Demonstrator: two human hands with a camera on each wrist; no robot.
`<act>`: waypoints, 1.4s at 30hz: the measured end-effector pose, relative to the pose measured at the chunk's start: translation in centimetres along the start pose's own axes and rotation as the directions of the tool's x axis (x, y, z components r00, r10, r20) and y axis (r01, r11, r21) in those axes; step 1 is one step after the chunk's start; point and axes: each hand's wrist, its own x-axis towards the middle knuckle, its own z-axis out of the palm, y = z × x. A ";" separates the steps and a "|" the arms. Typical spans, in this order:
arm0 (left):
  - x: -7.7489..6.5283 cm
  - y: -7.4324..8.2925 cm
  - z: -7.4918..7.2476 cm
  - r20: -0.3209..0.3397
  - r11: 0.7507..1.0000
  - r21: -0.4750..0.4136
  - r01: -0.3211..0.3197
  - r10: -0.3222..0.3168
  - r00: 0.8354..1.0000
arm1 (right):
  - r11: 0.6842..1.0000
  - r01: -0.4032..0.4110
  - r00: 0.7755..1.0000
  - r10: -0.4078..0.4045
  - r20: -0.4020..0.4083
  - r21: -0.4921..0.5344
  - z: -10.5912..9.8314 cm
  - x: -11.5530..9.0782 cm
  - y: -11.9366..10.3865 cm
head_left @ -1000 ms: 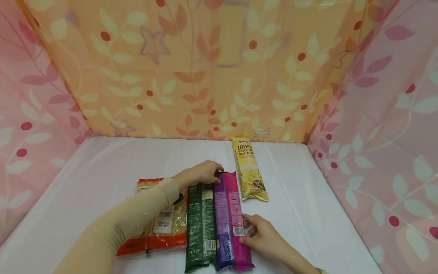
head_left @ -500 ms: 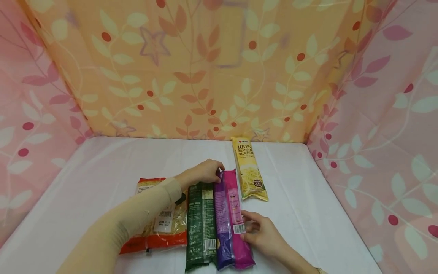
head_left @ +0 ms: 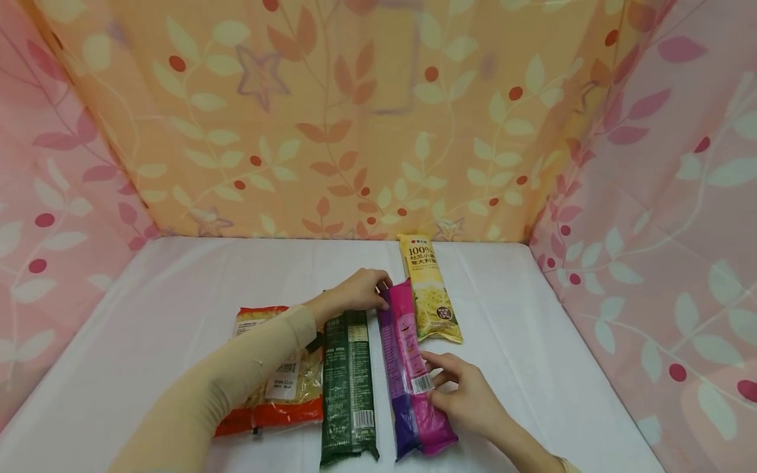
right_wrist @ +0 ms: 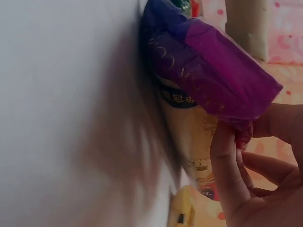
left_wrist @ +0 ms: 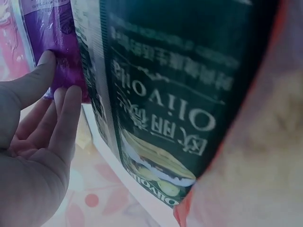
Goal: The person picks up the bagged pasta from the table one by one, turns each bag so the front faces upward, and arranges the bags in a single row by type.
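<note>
A long purple and pink pasta packet (head_left: 408, 374) lies between both hands in the head view, tilted slightly and apart from the green pack. My left hand (head_left: 361, 289) pinches its far end between thumb and fingers; the left wrist view shows the thumb (left_wrist: 40, 73) on the purple wrapper. My right hand (head_left: 464, 394) grips the packet's right edge near the barcode, and the right wrist view shows the near end of the packet (right_wrist: 222, 71) raised off the table. Left of it is a green spaghetti packet (head_left: 349, 394), its far end partly hidden by my left hand.
A clear, red-edged noodle bag (head_left: 278, 414) lies at the left, partly under my left sleeve (head_left: 236, 368). The yellow pasta packet (head_left: 430, 289) lies farther back, close to the purple packet's far end. Patterned cloth walls (head_left: 331, 131) enclose the white table (head_left: 532, 341).
The purple and pink packet has moved right and away from me, its near end swinging right. A gap has opened between it and the green packet. Both hands moved along with it.
</note>
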 end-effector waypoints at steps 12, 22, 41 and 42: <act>0.1 -0.6 -0.1 0.057 0.999 -0.037 0.013 -0.011 0.998 | 0.986 0.110 0.994 -0.112 -0.009 -0.129 0.5 0.7 -1.6; -1.3 1.5 -1.1 -0.103 0.991 -0.126 0.042 -0.056 0.993 | 0.985 0.097 0.995 -0.097 0.005 -0.145 1.1 0.7 -1.7; -2.2 3.6 0.2 -0.143 0.980 0.105 0.170 -0.155 0.978 | 0.977 0.167 0.985 -0.161 0.054 -0.135 2.3 1.1 -2.7; -2.2 3.5 0.1 -0.137 0.983 0.094 0.159 -0.145 0.980 | 0.978 0.167 0.985 -0.162 0.053 -0.126 2.2 1.1 -2.6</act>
